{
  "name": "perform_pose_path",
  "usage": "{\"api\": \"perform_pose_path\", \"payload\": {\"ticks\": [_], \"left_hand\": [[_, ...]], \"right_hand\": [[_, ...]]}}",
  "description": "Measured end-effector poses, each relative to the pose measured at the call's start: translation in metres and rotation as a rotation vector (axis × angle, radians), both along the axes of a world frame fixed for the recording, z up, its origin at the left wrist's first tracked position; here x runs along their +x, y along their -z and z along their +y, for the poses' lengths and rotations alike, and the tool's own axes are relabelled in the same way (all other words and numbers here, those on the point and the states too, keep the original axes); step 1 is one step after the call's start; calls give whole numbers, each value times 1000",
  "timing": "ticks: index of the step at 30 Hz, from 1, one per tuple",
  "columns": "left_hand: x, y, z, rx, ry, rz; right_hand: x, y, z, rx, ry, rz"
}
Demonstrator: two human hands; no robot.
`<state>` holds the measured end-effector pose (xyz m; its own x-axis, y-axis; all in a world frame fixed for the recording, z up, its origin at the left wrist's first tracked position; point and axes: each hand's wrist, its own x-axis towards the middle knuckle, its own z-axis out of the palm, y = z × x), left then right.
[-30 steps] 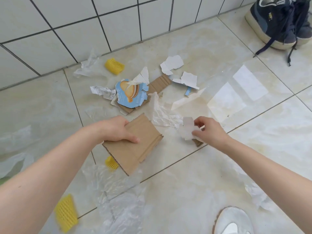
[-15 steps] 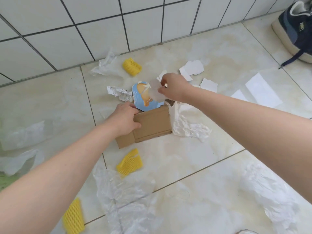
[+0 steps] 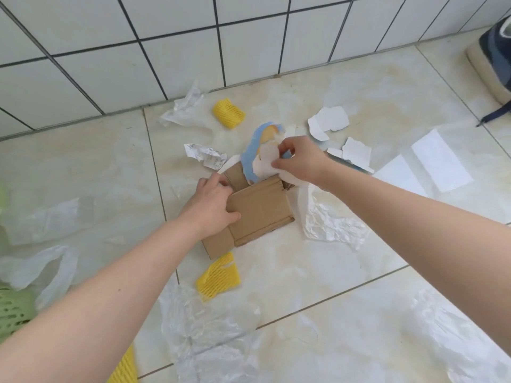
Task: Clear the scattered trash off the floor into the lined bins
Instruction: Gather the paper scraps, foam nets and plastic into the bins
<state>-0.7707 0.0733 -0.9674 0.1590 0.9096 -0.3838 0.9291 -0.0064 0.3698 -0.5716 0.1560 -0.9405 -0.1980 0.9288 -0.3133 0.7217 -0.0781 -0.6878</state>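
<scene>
On the tiled floor by the wall, seen from the head camera, I have most of the job ahead of me. My left hand [image 3: 213, 205] grips the left edge of a flat piece of cardboard [image 3: 260, 211], thumb curled over its top face, with the board partly raised off the tiles. My right hand [image 3: 300, 161] pinches a white paper scrap [image 3: 266, 161] between thumb and fingers, just above the far edge of the cardboard, right against a torn blue printed piece [image 3: 251, 153] that stands up behind the board. I judge that I am gathering the paper bits together with the cardboard so they can go to a bin in one trip. Nothing in view has reached a bin yet as far as I can tell; a green basket [image 3: 12, 310] shows only at the left edge, and I cannot see inside it. Still lying loose are a yellow foam net [image 3: 229, 113] near the wall, a second yellow net [image 3: 218, 275] just below the cardboard, a third [image 3: 125, 369] at the bottom edge, a crumpled receipt [image 3: 206, 156], torn white paper [image 3: 329, 121] to the right, and several clear plastic bags [image 3: 331, 225] spread across the tiles. A dark shoe [image 3: 495, 53] sits in the far corner, well apart from the litter. By my reckoning this is an early stage.
</scene>
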Motion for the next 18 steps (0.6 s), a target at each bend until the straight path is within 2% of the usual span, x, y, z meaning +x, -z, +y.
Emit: {"api": "perform_pose_path", "payload": {"ticks": [5, 12, 18], "left_hand": [[-3, 4, 6, 5, -83, -111], [2, -2, 35, -33, -156, -275], [42, -16, 67, -50, -176, -357]], "right_hand": [[44, -13, 0, 75, 186, 58], [103, -21, 6, 17, 459, 240], [147, -17, 19, -55, 731, 294]]}}
